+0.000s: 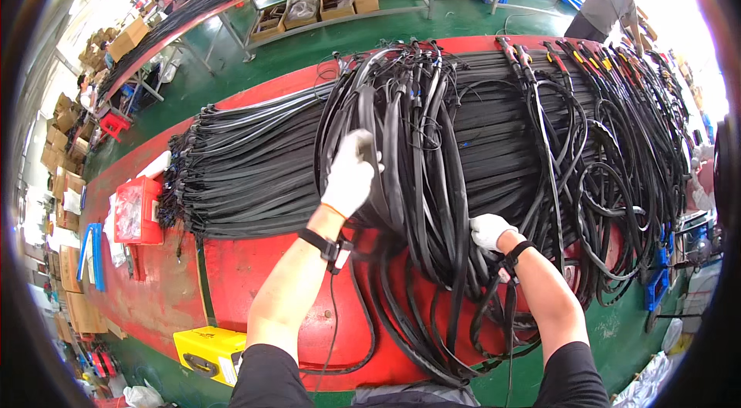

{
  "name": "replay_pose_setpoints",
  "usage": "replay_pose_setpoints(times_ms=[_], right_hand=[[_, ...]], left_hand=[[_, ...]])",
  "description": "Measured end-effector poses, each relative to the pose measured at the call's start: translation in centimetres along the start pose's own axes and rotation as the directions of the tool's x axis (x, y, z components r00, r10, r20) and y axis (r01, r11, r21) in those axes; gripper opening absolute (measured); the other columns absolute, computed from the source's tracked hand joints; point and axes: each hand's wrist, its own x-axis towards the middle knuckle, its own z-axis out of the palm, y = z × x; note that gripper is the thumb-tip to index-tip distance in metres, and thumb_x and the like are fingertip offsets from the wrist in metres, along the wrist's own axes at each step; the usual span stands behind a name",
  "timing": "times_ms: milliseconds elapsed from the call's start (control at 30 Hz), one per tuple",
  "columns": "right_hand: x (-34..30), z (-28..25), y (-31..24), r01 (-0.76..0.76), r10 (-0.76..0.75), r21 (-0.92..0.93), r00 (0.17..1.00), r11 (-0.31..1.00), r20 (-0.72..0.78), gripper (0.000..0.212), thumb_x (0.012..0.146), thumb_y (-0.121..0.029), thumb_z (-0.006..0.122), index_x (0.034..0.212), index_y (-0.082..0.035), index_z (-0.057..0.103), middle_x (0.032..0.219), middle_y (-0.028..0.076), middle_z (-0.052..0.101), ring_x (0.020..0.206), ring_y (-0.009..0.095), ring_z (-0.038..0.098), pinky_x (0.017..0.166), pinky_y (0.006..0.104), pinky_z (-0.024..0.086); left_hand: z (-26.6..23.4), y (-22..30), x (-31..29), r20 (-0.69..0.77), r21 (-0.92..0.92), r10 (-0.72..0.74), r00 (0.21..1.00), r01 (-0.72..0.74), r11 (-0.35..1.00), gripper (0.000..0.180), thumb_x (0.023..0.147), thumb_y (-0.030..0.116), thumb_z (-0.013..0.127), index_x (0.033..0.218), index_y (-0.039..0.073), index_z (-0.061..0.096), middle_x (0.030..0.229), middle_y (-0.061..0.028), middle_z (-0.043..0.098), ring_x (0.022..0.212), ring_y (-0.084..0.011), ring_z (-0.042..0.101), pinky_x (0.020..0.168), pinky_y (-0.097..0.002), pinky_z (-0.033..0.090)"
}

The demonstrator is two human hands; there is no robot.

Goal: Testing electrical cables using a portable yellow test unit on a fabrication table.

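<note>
My left hand (pixel 349 180), in a white glove, is raised over the middle of the table and closed round a thick black cable (pixel 366 118). That cable arches up and over from a large heap of looped black cables (pixel 454 207). My right hand (pixel 489 232), also gloved, rests at the right side of this heap with its fingers curled against a hanging black cable (pixel 461 257). Its fingertips are partly hidden. Beneath the heap lies a wide layer of straight black cables (pixel 255 169), side by side. Several loops droop over the table's near edge.
A red bin (pixel 139 211) with clear plastic bags stands at the left, a yellow case (pixel 212 354) at the near left edge. More cables with red and yellow ends (pixel 587 60) cover the right side. A person (pixel 606 6) stands at the far right. Cardboard boxes (pixel 336 3) sit under another table.
</note>
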Motion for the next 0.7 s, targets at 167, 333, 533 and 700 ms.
replay_pose_setpoints(times_ms=[167, 333, 533, 700], right_hand=[[0.1, 0.2, -0.1, 0.052, -0.052, -0.005, 0.998, 0.999, -0.017, 0.041, 0.097, -0.027, 0.061, 0.129, -0.009, 0.078, 0.123, 0.027, 0.08, 0.119, 0.048, 0.075, 0.104, 0.0566, 0.06], [0.1, 0.2, -0.1, 0.043, -0.043, 0.078, 0.999, 0.996, -0.011, 0.044, 0.1, -0.025, 0.057, 0.136, -0.013, 0.078, 0.128, 0.027, 0.08, 0.119, 0.049, 0.076, 0.103, 0.0556, 0.06], [-0.7, -0.3, -0.5, 0.016, -0.016, 0.062, 1.0, 0.998, -0.007, 0.055, 0.101, -0.021, 0.056, 0.154, -0.019, 0.069, 0.137, 0.025, 0.078, 0.126, 0.047, 0.074, 0.108, 0.0542, 0.059], [-1.6, -0.8, 0.1, -0.017, 0.017, 0.025, 1.0, 1.0, -0.006, 0.047, 0.108, -0.031, 0.057, 0.151, -0.018, 0.07, 0.138, 0.022, 0.078, 0.126, 0.045, 0.075, 0.108, 0.0555, 0.059]], left_hand=[[-1.3, 3.3, 6.5, -0.064, -0.295, -0.478, 0.876, 0.441, 0.848, 0.027, 0.11, 0.038, 0.077, 0.103, 0.011, 0.076, 0.079, -0.0041, 0.065, 0.062, -0.0173, 0.062, 0.061, -0.0347, 0.052], [0.8, 6.2, 1.5, -0.127, -0.207, -0.152, 0.98, 0.124, 0.971, 0.018, 0.113, 0.031, 0.073, 0.109, 0.014, 0.067, 0.073, 0.0088, 0.05, 0.055, -0.0065, 0.046, 0.048, -0.0269, 0.038], [-4.9, 6.9, -10.8, -0.345, -0.385, -0.074, 0.936, -0.07, 0.92, 0.018, 0.118, 0.026, 0.063, 0.106, 0.014, 0.058, 0.072, 0.0026, 0.049, 0.059, -0.0131, 0.048, 0.057, -0.0347, 0.048], [-6.7, 7.4, -17.1, -0.429, -0.403, 0.084, 0.9, -0.273, 0.874, 0.033, 0.121, 0.041, 0.056, 0.108, 0.011, 0.054, 0.077, 0.0036, 0.044, 0.065, -0.0114, 0.043, 0.063, -0.0319, 0.043]])
